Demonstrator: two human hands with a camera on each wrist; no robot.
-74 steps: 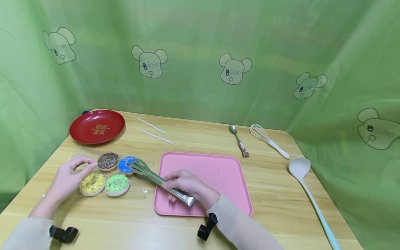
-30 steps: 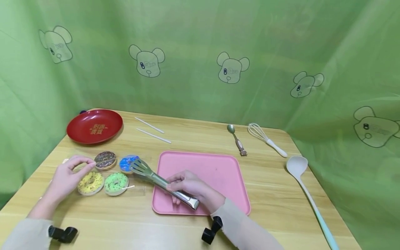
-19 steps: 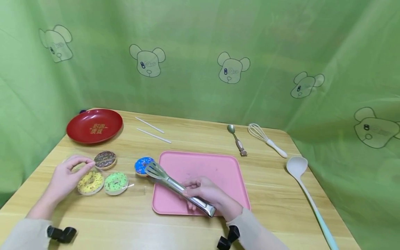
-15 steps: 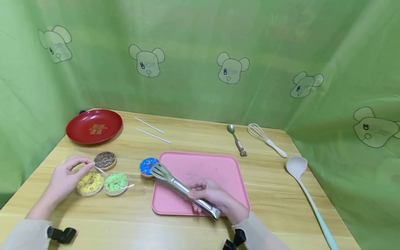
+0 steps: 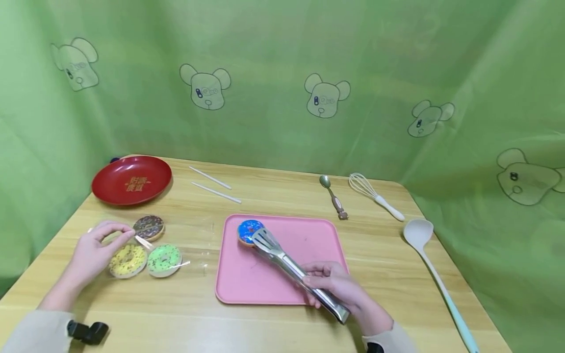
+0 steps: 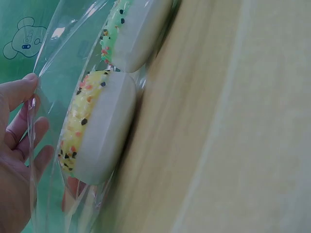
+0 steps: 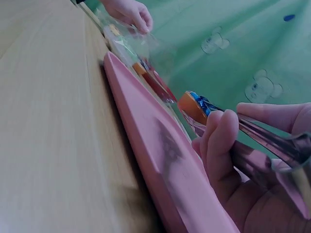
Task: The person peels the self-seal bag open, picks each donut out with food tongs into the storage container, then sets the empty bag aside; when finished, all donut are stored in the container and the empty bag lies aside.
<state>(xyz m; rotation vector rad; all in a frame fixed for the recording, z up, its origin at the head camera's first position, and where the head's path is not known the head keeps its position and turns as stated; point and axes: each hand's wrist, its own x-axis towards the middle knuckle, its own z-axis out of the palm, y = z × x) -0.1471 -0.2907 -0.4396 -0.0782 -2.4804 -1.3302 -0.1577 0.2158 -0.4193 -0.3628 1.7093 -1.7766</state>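
My right hand (image 5: 335,285) grips metal tongs (image 5: 291,267). Their slotted tips pinch a blue-iced toy donut (image 5: 247,230) over the back left part of a pink tray (image 5: 234,287). From the right wrist view, the blue donut (image 7: 192,107) hangs above the tray's surface. On the left, thumb and fingertips of my left hand (image 5: 99,247) pinch the edge of a clear plastic bag (image 6: 51,73) and hold it up. In it lie a yellow donut (image 5: 127,261) and a green donut (image 5: 164,260); a chocolate donut (image 5: 149,227) is just behind.
A red plate (image 5: 108,189) stands at the back left, two white sticks (image 5: 216,192) beside it. Behind and right of the tray lie a small spoon (image 5: 334,196) and a whisk (image 5: 375,196). A long ladle (image 5: 441,282) runs along the right edge.
The tongs in my right hand have drawn the blue donut rightward, away from the other donuts and over the pink tray. My left hand stays at the bag.
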